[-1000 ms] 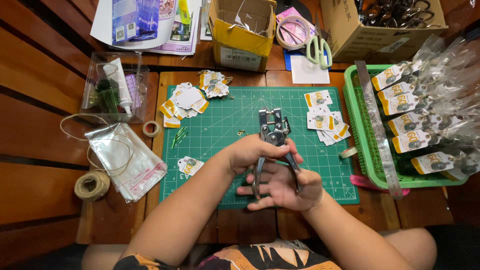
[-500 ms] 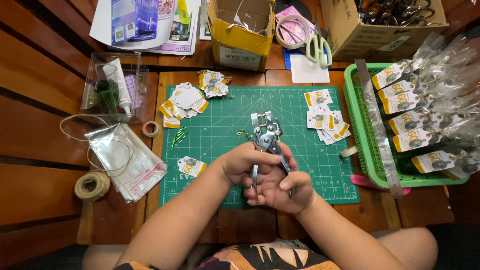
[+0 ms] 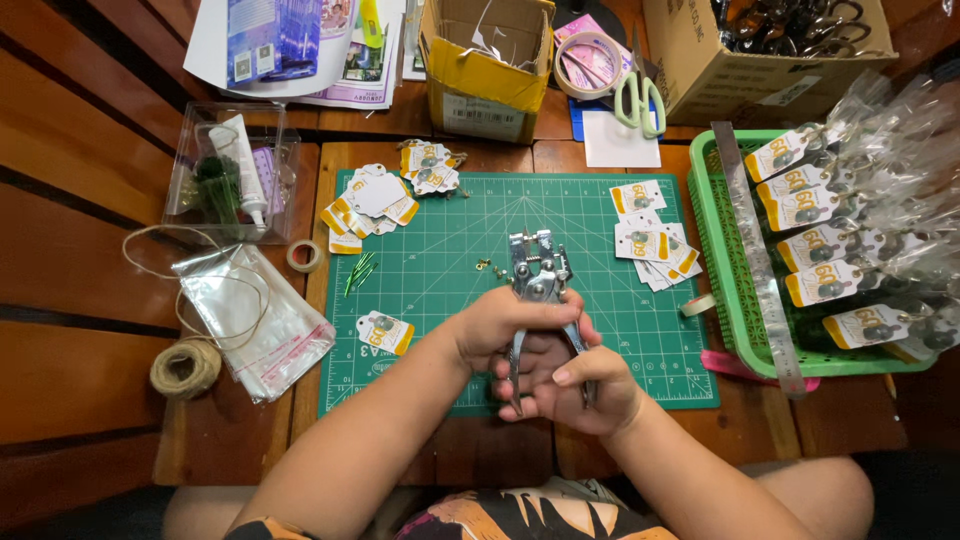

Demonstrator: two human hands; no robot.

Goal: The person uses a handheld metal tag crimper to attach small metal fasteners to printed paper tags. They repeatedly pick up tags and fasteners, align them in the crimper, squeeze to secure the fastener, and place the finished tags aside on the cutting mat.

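Small wooden tabletop (image 3: pixel 250 450) at frame centre, warm brown planks. Slatted dark-red wooden bench or decking (image 3: pixel 70 150) fills left side, dark gaps between boards. Same slats at upper right corner. Even, soft light.

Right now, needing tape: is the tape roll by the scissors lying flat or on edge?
Flat: the tape roll shows its full ring and open centre.

Your left hand (image 3: pixel 505 325) and right hand (image 3: pixel 570 385) cover most of the pliers (image 3: pixel 538 275) handles; whether anything sits in the pliers' head cannot be told. Small brass bits (image 3: pixel 488 267) on the cutting mat (image 3: pixel 450 300) too small to identify. Cardboard box (image 3: pixel 770 45) cut by top edge. Bagged tags (image 3: pixel 850 230) run off right edge.
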